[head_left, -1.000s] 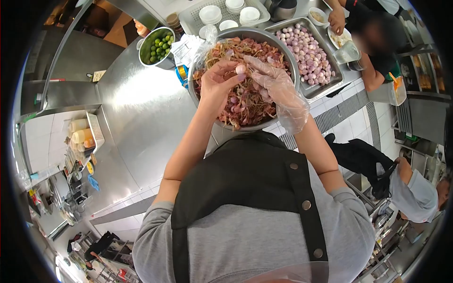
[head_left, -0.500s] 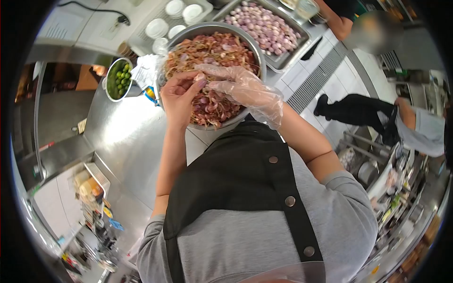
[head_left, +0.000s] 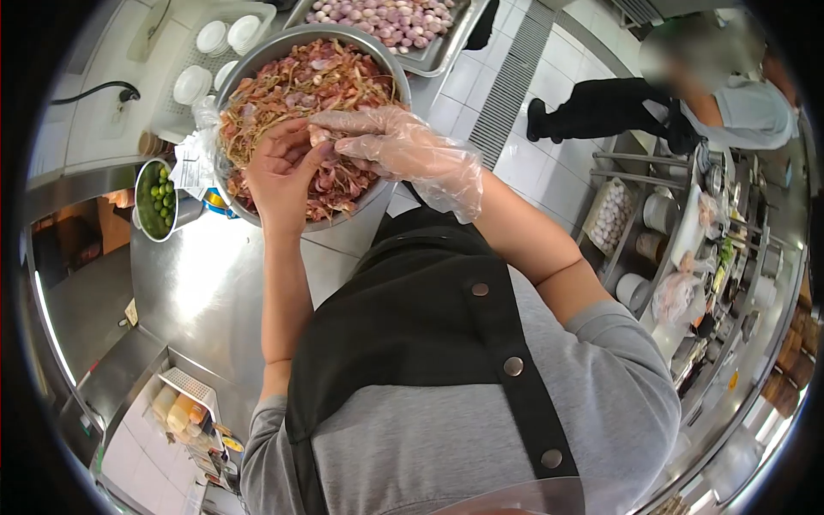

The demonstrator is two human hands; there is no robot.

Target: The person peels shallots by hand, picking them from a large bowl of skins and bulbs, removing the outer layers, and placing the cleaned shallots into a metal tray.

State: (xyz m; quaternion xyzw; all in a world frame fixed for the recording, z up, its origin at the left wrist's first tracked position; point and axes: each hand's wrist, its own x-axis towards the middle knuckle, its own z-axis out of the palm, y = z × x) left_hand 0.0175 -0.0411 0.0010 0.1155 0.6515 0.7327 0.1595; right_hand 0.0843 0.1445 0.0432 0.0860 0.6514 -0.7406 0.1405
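A large metal bowl (head_left: 400,86) is heaped with reddish-brown shallots and their dry, stringy skins (head_left: 300,77). Over its near side my two hands meet. My bare left hand (head_left: 287,163) has its fingers curled, with thumb and fingertips pinching a small pale shallot (head_left: 319,137). Wearing a clear plastic glove, my right hand (head_left: 395,150) closes its fingertips on the same shallot from the other side. Much of it is hidden by the fingers. Beyond the bowl, a metal tray (head_left: 429,64) carries many peeled, purple-white shallots (head_left: 386,21).
A white container of green limes (head_left: 156,199) stands left of the bowl, beside crumpled white packaging (head_left: 194,163). White lidded tubs (head_left: 192,86) sit in a rack behind. At right, another person (head_left: 618,107) is by shelving. A floor drain (head_left: 515,77) runs between.
The view has shifted, so the bowl and hands appear further left and the person at right shows more fully. Both hands stay together on the shallot.
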